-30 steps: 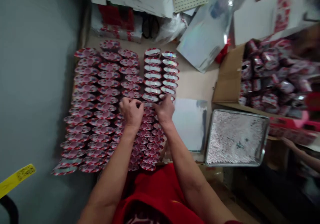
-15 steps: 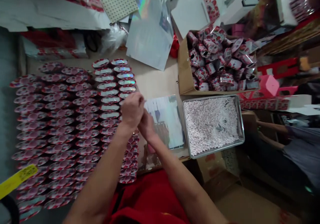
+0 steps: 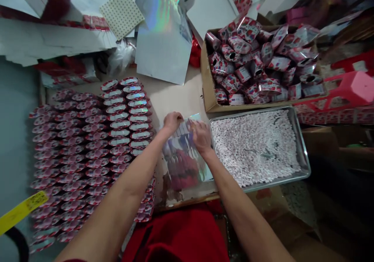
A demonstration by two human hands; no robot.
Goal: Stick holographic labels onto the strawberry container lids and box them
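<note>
My left hand [image 3: 172, 122] and my right hand [image 3: 201, 136] are both on a shiny holographic sheet [image 3: 185, 160] lying flat on the table in front of me. The left hand's fingers are curled and pinch the sheet's far left corner. The right hand's fingers bend down onto its far right edge; whether they grip it I cannot tell. To the left lie several rows of red-and-white strawberry-print pieces [image 3: 87, 149], overlapped like tiles. Just right of my right hand stands a metal tray [image 3: 304, 164] full of small white pellets.
A cardboard box [image 3: 206, 94] piled with strawberry-print wrapped rolls stands behind the tray. Holographic sheets [image 3: 163, 40], white card and a dotted sheet [image 3: 121, 11] lean at the back. A yellow tag [image 3: 22, 211] shows at the lower left. The table's near edge runs just before my red shirt.
My hands left the rows of printed pieces and moved right onto the holographic sheet. The view swung right, so the tray and the box came toward the middle.
</note>
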